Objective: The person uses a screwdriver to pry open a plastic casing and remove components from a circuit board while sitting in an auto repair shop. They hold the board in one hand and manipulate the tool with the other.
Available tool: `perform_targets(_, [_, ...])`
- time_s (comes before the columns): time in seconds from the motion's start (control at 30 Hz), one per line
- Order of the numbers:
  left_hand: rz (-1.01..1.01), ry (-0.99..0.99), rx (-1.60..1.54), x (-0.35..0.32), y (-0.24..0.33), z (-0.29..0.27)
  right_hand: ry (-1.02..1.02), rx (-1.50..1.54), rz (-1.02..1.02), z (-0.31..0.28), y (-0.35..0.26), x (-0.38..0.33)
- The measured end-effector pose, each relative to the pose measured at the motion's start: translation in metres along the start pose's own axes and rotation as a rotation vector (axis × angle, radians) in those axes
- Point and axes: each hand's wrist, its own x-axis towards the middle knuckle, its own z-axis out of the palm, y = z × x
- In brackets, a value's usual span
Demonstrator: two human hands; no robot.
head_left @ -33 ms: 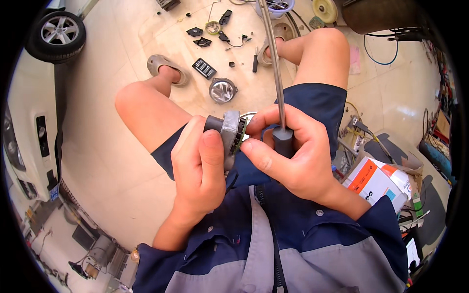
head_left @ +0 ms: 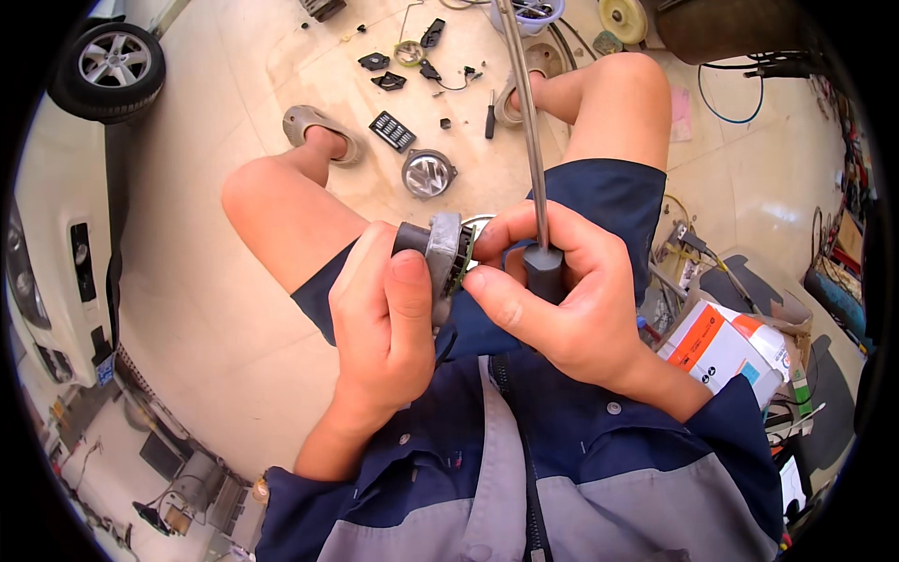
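My left hand (head_left: 375,323) is closed around a small electronic part (head_left: 443,251). The part has a grey metal housing, a black cylinder on one side and a green circuit board on the other. My right hand (head_left: 567,290) grips a screwdriver (head_left: 543,270) with a dark handle, its long metal shaft running up past the top of the picture. The right thumb and forefinger meet the edge of the circuit board. A dark cable hangs below the part. The screwdriver's tip is out of view.
On the floor ahead lie a round chrome badge (head_left: 428,174), a black bit case (head_left: 391,132), another screwdriver (head_left: 490,115) and several black plastic pieces (head_left: 389,81). A white car (head_left: 61,244) stands at the left, near a wheel (head_left: 114,61). Boxes (head_left: 712,342) sit to the right.
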Motion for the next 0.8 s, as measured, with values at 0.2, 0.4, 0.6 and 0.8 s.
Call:
perform_targets(0.2, [0.074, -0.001, 0.061, -0.001, -0.004, -0.003, -0.003, 0.019, -0.017, 0.002, 0.002, 0.001])
perform_targets(0.4, [0.167, -0.116, 0.119, 0.002, 0.005, -0.008, -0.034, 0.084, 0.06, -0.004, -0.001, 0.002])
perform_targets(0.6, [0.043, -0.142, -0.022, 0.0, 0.009, -0.014, -0.071, 0.046, -0.007, -0.006, -0.002, 0.0])
perform_targets(0.8, [-0.088, -0.11, -0.105, 0.0, 0.019, -0.017, -0.086, 0.042, -0.022, -0.006, -0.005, 0.002])
